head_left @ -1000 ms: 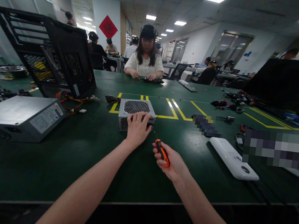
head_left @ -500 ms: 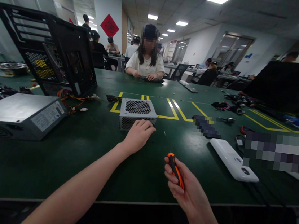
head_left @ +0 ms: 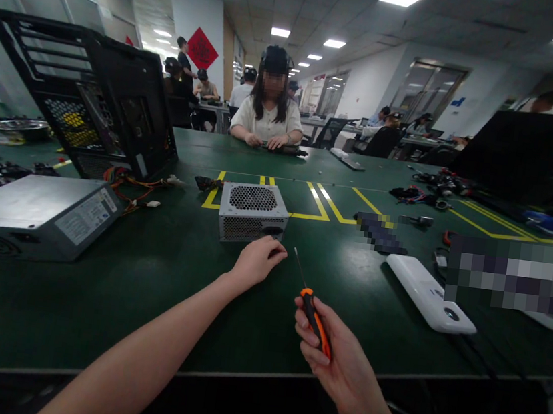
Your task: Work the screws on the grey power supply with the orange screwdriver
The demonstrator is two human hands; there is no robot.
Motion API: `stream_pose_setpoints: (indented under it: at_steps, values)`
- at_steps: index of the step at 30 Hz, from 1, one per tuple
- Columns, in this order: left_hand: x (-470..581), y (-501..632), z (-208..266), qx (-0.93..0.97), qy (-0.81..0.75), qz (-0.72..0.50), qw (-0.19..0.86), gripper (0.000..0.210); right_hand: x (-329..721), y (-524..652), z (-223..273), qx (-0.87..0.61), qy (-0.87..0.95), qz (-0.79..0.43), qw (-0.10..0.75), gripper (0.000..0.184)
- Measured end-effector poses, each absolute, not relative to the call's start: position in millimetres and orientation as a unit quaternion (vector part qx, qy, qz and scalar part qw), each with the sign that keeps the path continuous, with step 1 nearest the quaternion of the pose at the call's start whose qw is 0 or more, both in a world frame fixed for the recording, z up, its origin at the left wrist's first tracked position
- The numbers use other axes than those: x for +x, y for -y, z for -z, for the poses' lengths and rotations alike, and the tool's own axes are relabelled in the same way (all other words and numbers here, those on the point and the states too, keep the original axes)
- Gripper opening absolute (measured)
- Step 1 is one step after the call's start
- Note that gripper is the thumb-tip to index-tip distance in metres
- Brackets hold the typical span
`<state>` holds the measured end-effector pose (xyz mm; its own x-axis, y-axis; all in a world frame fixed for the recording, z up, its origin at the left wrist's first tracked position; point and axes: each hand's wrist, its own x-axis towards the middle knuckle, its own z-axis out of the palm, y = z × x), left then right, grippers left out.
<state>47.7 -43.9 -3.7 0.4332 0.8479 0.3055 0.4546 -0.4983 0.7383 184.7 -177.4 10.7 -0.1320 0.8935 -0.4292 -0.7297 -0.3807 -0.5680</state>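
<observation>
My right hand (head_left: pixel 334 348) is wrapped round an orange and black screwdriver (head_left: pixel 314 319), its thin shaft pointing up and away over the table. In front of the grey computer power supply (head_left: pixel 254 212) is my left hand (head_left: pixel 257 262), low over the table with thumb and fingers drawn together. Whatever is between those fingertips, if anything, is too small to make out. The power supply sits with its honeycomb vent upward, a socket on its near side partly above my knuckles. Dark cables (head_left: pixel 205 183) come from its left.
A second power supply (head_left: pixel 29 203) with coloured wires and an open black computer case (head_left: pixel 118 100) stand left. Right are a white device (head_left: pixel 429 296), a pixelated dark object (head_left: pixel 379 233), cables (head_left: pixel 421 196) and a black monitor-like panel (head_left: pixel 529 157). A person (head_left: pixel 268 112) sits opposite.
My left hand has drawn back from the power supply's near face toward me, uncovering its socket. The screwdriver has shifted slightly left, with its tip nearer my left fingers.
</observation>
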Motion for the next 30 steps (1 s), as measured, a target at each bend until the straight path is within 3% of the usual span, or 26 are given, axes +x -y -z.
stream_pose_setpoints:
  at_steps: [4,7,30]
  values:
    - [54.1,45.5,-5.2,0.476,-0.389,-0.418,0.669,0.015,177.4,174.5,-10.4,-0.388,0.126,-0.74,0.535,0.022]
    - [56.1,49.2,-12.1,0.329,-0.337,-0.419,0.776,0.009,171.8,171.3,-10.6,-0.402,0.144,-0.725,0.54,0.018]
    - [58.0,52.5,-20.8,0.205,-0.316,-0.445,0.813,0.008,163.2,163.6,-8.2,-0.423,0.221,-0.676,0.562,0.026]
